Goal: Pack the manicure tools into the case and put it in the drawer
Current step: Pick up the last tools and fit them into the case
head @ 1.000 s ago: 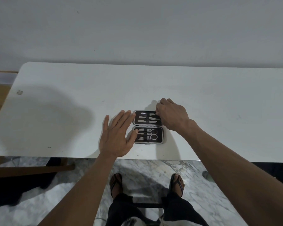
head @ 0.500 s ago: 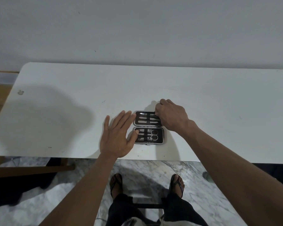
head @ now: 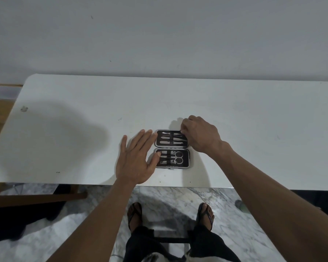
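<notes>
A small black manicure case with a silver rim lies open flat on the white table, near the front edge. Its far half holds several slim steel tools under a strap; its near half holds scissors and clippers. My left hand rests flat with fingers spread, its thumb touching the case's left edge. My right hand is curled over the far half's right end, fingertips pinching at a tool there; the grip itself is hidden.
A plain wall runs behind the table. Wooden furniture stands at the left edge. Below the table's front edge lie marble floor and my sandalled feet. No drawer is in view.
Both hands stay almost still at the case. My right hand's fingers have shifted slightly at the far half's right end.
</notes>
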